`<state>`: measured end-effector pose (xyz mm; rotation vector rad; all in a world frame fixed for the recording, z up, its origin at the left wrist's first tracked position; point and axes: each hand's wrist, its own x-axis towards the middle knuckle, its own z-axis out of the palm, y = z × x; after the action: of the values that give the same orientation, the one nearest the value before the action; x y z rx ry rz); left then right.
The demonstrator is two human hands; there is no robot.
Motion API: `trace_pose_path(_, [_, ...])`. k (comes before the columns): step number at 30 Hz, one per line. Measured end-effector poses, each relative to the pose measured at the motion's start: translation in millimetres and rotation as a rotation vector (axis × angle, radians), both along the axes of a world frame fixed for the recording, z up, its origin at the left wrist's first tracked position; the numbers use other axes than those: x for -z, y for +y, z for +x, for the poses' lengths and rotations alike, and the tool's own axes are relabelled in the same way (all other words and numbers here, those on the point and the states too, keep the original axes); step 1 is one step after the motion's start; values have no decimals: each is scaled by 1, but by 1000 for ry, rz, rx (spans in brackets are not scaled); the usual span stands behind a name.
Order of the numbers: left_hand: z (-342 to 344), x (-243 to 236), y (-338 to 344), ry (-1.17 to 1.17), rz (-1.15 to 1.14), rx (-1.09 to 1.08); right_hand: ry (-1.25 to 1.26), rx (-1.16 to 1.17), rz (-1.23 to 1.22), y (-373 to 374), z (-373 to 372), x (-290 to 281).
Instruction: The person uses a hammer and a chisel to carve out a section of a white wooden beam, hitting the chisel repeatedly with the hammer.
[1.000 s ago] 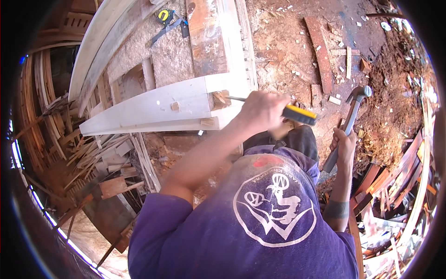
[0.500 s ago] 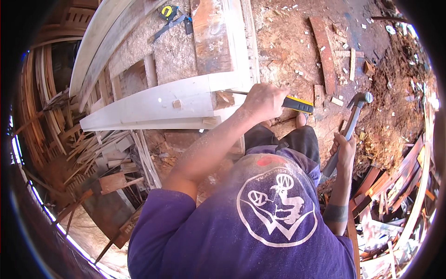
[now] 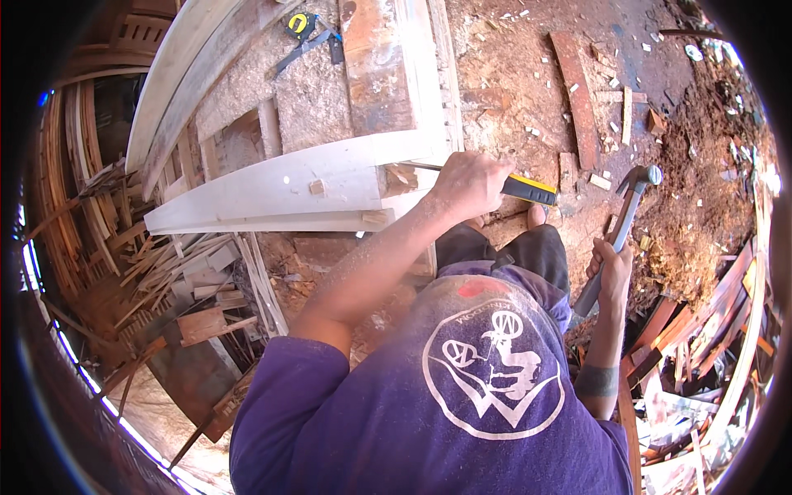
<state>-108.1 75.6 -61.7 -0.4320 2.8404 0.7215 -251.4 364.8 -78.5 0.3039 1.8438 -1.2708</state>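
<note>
My left hand (image 3: 469, 183) is closed round a chisel (image 3: 532, 190) with a black and yellow handle. Its metal blade points left, into a rough notch (image 3: 402, 178) at the end of a pale, curved wooden board (image 3: 272, 183). On the right, my right hand (image 3: 610, 262) grips a claw hammer (image 3: 634, 198) by its grey shaft, head upward and apart from the chisel. A small wood chip (image 3: 317, 187) lies on the board. Where the blade tip meets the wood is hard to make out.
A yellow and black tape measure (image 3: 299, 24) lies beyond the board. Heaps of wood offcuts (image 3: 194, 268) fill the left, with more scraps (image 3: 693, 346) at the lower right. Long planks (image 3: 575, 99) and chips are strewn over the ground. My bare toes (image 3: 536, 216) are below the chisel handle.
Almost nothing differs. The whole view has shifted very slightly; both hands keep their holds on the chisel and the hammer.
</note>
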Motion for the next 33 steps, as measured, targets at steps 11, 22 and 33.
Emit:
trace_pose_path(11, [-5,-11,-7,6,66,-54,320,94,-225,-26,61,-14])
trace_pose_path(22, [-4,-8,-12,10,55,-66,447,303,-262,-26,48,-23])
trace_pose_path(33, [0,-8,-17,-45,12,-11,343,396,-277,-18,61,-6])
